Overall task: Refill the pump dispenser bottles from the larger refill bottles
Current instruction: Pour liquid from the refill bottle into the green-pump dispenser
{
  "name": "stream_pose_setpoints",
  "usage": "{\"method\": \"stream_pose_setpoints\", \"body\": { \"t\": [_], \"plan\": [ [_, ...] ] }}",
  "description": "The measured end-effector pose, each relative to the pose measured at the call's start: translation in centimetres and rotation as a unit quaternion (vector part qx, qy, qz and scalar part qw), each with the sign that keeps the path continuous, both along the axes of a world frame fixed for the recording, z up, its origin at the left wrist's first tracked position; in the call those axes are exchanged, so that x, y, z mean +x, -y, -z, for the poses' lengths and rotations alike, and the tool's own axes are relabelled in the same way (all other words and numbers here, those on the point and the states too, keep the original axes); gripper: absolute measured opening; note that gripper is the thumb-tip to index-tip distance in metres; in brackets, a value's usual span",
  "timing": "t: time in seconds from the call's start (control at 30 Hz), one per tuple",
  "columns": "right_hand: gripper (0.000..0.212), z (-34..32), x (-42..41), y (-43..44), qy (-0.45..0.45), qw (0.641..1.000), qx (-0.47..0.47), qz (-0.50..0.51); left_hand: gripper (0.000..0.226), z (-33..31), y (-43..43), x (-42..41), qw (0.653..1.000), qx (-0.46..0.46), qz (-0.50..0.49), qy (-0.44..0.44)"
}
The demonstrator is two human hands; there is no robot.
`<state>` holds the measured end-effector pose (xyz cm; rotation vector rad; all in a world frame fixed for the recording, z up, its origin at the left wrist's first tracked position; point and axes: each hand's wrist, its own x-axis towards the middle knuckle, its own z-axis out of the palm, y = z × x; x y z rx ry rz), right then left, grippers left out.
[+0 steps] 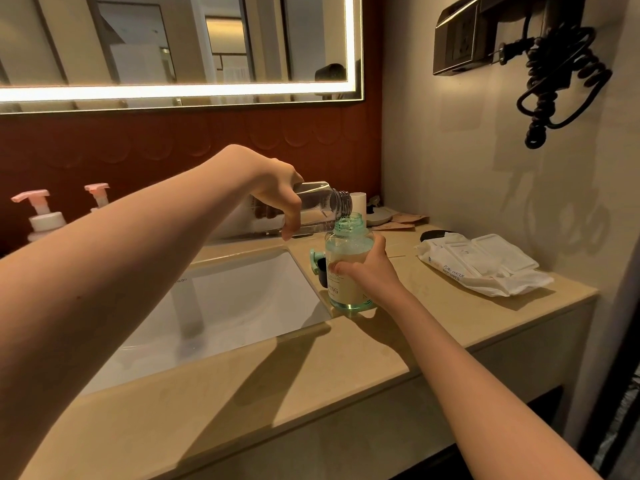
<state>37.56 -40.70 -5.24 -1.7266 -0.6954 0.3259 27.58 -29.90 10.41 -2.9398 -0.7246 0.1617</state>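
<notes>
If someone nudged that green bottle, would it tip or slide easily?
Probably steady: the green bottle looks squat and partly full, so bottom-heavy. Its smooth plastic may slide on the polished counter, and the open mouth would spill if it tipped; the right hand holds it.

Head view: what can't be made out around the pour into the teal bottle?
All in the head view:
- Stream from the clear bottle: not discernible at the mouths.
- Label on the teal bottle: right hand covers part.
- Body of the second pink pump bottle: hidden behind the left forearm.
- Base of the clear bottle: wrapped by the left hand.
</notes>
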Motion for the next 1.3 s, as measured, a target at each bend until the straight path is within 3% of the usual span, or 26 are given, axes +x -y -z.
{"method": "stream_pose_setpoints", "body": {
  "t": [0.87,1.3],
  "plan": [
    [0.087,-0.14,-0.37,0.45,0.008,1.000,-0.016,-0.009,0.056,-0.01,0.07,0.07,1.000,-0.009,-0.009,0.001],
    [0.075,-0.10,-0.19,0.14,0.008,0.999,-0.039,0.004,0.052,-0.06,0.07,0.15,1.000,0.002,-0.005,-0.004]
  ]
}}
